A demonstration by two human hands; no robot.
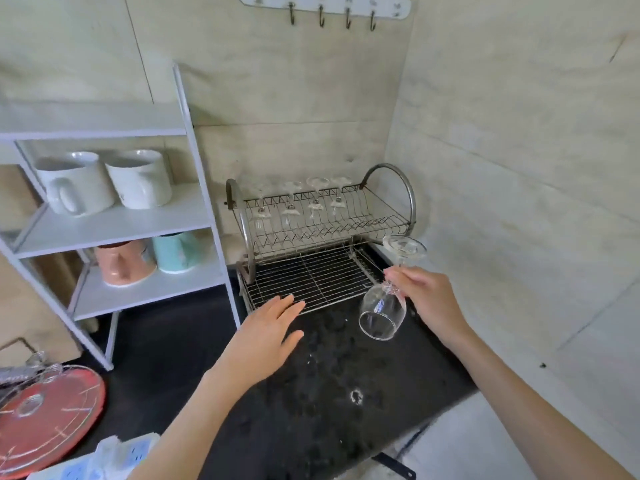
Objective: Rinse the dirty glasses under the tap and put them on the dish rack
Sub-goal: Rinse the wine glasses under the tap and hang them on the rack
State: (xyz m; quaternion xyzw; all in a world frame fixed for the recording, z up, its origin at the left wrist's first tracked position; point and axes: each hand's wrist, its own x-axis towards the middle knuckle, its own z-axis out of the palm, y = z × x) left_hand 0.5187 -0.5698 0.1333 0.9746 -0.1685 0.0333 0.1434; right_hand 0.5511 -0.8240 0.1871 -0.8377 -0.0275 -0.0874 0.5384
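My right hand (427, 299) pinches the stem of a clear wine glass (382, 311), which hangs upside down and tilted, its bowl mouth toward seven o'clock and its round foot up toward one o'clock. The glass is held above the wet black countertop (311, 393), just in front of the right corner of the dish rack (322, 237). My left hand (266, 336) hovers flat over the counter with fingers straight and relaxed, holding nothing; its fingertips point toward one o'clock and lie at the front edge of the rack's lower grid.

The metal rack stands at twelve o'clock against the tiled wall. On its upper tier four stemmed glasses (315, 202) stand upside down in a row, feet upward, all in the left part of that tier.

At nine o'clock a white shelf unit (194, 168) carries two white mugs (104, 183) on one level and a pink cup (124, 263) beside a teal cup (178, 251) on the level below. At eight o'clock a red round tray (52, 420) lies on the counter, with glassware at its far edge too blurred to make out. At twelve o'clock, high on the wall, is a strip of hooks (325, 10).
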